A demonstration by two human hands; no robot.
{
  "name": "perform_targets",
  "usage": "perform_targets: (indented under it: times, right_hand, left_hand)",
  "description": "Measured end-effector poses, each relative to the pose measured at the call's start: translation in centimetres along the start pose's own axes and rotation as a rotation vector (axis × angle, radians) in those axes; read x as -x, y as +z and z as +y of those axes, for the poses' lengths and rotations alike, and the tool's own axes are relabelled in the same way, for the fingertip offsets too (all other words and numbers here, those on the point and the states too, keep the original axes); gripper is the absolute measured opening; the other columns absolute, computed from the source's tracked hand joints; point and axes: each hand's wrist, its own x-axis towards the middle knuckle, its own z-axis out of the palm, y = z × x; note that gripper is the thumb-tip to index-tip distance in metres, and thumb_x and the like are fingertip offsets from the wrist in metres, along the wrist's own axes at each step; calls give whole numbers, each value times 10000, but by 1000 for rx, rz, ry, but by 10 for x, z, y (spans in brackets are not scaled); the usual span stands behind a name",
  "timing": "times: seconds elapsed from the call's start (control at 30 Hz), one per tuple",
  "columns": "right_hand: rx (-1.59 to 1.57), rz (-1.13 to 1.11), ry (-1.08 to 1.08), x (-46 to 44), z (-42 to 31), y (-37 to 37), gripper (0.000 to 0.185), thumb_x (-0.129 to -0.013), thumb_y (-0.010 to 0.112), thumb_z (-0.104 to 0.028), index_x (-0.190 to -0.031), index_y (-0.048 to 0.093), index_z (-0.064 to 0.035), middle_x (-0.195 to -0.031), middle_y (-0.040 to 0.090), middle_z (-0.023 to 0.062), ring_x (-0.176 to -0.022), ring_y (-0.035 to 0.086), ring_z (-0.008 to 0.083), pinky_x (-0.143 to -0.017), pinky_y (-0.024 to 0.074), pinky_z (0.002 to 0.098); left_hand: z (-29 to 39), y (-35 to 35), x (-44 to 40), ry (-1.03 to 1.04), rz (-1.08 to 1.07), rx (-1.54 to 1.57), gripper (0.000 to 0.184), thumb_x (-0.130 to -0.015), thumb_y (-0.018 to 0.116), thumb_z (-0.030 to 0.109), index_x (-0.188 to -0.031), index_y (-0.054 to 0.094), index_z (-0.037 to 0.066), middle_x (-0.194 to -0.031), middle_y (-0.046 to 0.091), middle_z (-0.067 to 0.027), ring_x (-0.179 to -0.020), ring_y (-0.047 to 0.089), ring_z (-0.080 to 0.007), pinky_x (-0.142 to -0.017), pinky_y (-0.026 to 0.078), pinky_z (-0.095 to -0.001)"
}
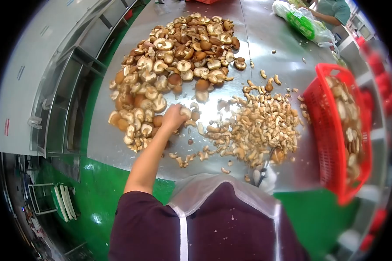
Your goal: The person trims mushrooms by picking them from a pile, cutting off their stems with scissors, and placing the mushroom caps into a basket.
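Observation:
My bare left hand [173, 117] reaches to the near edge of a large pile of shiitake mushrooms [183, 65], its fingers closed on one mushroom [185, 112]. Down by the apron, my right hand [268, 179] wears a white glove and grips what looks like scissors [263, 171]. A brown-capped mushroom [278, 154] lies at the tips of the blades. Between and beyond my hands spreads a heap of cut mushroom stems [265, 124]. Part of the right hand's fingers and the tool's handle are hard to make out.
A red plastic basket [322, 117] of mushrooms stands at the table's right. Far right on the steel table [265, 26] lies a plastic bag with green print [302, 24], near another person's arm [326, 17]. Metal racks [61, 104] line the left, above a green floor.

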Motion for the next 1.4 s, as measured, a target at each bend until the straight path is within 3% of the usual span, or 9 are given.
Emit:
perform_targets:
  times: [0.1,0.2,0.23,0.33,0.43,0.57,0.97,1.17,1.4]
  right_hand:
    - [33,33,5,-3,-13,2,145,-826,694,-125,-865,594,-29,-659,550,24,-583,523,116,-525,415,283]
    - [320,-86,45,-16,-33,-5,208,-792,709,-232,-817,589,-65,-658,583,129,-580,586,316,-567,477,398]
    - [429,-77,6,-21,-45,-2,270,-781,714,-305,-788,572,-75,-659,580,153,-618,593,358,-578,475,441]
    - [545,-184,88,-45,-88,-4,282,-734,733,-309,-799,579,-82,-707,602,137,-672,615,339,-615,490,445]
    - [688,-31,-72,-62,-105,-1,288,-688,742,-279,-848,608,-81,-767,616,119,-717,616,323,-646,498,430]
    - [797,-102,-65,-67,-101,-12,294,-709,729,-299,-902,638,-96,-781,618,93,-735,622,290,-655,502,413]
    - [809,-392,132,-70,-106,-15,228,-791,652,-299,-836,617,-78,-801,658,147,-745,646,338,-688,515,438]
    - [789,-322,147,-62,-104,-7,259,-813,648,-327,-778,597,-75,-668,633,149,-652,633,346,-624,507,439]
    - [196,18,147,-21,-44,-6,256,-786,700,-248,-701,544,-65,-621,565,142,-570,578,329,-553,471,399]
  left_hand:
    - [19,13,-3,1,50,95,409,-744,690,229,-1078,571,25,-1005,622,-194,-936,615,-362,-817,494,-422]
    - [47,17,1,30,127,548,394,-760,677,150,-1101,540,7,-978,635,-190,-903,644,-332,-765,510,-377]
    - [58,15,3,-9,-38,787,446,-796,630,15,-1198,437,2,-1074,624,-162,-992,652,-241,-747,565,-336]
    - [125,-10,39,-126,-347,1410,514,-787,560,-56,-1268,387,-2,-1181,577,-198,-1051,637,-263,-815,584,-362]
    - [132,8,50,-142,-682,1796,512,-817,440,-51,-1326,392,-30,-1320,498,-231,-1111,607,-308,-887,570,-406]
    - [148,16,58,-219,-715,1803,470,-887,353,47,-1341,384,-71,-1337,492,-223,-1161,569,-311,-966,522,-431]
    - [174,13,74,-247,-660,1598,565,-791,311,-87,-1354,343,-69,-1354,475,-221,-1191,547,-283,-1006,493,-383]
    - [169,18,73,-247,-648,1601,552,-796,297,-94,-1345,351,-66,-1335,485,-230,-1177,556,-299,-955,534,-380]
    - [163,39,51,-398,-593,1623,249,-977,401,86,-1193,469,-19,-1090,587,-174,-947,645,-259,-806,587,-341]
